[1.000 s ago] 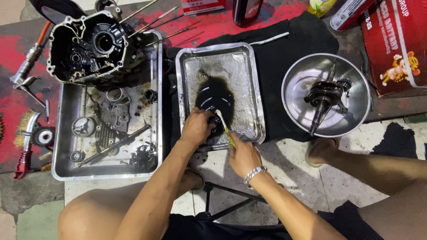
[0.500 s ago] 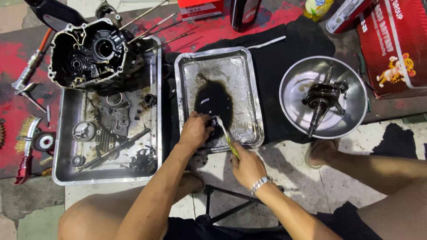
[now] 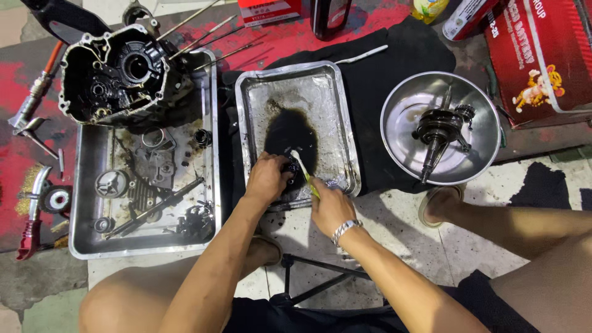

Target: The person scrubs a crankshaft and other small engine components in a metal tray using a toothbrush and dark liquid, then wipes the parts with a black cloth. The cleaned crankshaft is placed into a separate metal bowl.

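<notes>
- We see a long rectangular steel tray on the left of the floor, strewn with greasy gears, shafts and small engine parts.
- Over its far end rests a black cast engine crankcase, open side up, with thin studs pointing away from it.
- To the right, on a black cloth, lies a round shiny metal bowl holding a dark crankshaft with its connecting rod.
- Between them sits a smaller rectangular aluminium tray with a pool of black oily liquid in its middle.
- At that tray's near edge, our left hand is curled tight around a small dark metal part, just over the black pool.
- Our right hand, a metal watch on its wrist, pinches a yellow-green-handled toothbrush, its pale head touching the part.
</notes>
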